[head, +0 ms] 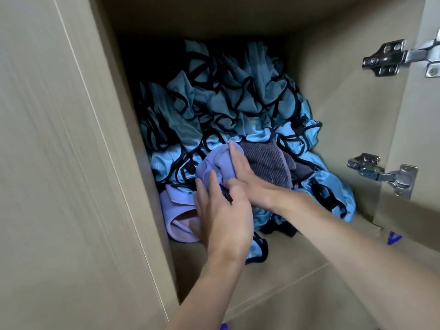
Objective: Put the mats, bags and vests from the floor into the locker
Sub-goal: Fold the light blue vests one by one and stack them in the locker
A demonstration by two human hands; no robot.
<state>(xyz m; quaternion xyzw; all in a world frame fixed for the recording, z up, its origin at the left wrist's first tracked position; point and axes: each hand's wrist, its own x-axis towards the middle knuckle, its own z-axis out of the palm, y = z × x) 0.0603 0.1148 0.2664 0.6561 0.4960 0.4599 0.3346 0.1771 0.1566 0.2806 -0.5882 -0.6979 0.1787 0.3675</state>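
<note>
A heap of light-blue vests point(228, 101) with black trim fills the back of the beige locker point(338, 110). In front of the heap lies a rolled lilac mat point(177, 210), with a grey ribbed cloth point(269, 160) beside it. A lilac bag or cloth point(220, 160) sits on top of the pile at the front. My left hand point(223, 210) lies on it with fingers mostly straight. My right hand point(247, 177) presses on the same lilac cloth with its fingers extended; whether its thumb curls under is hidden.
The locker's left wall panel point(71, 163) stands close on the left. Two metal hinges point(390, 58) point(385, 172) sit on the right side where the door point(423, 115) is swung open. Bare shelf floor point(285, 256) shows in front of the pile.
</note>
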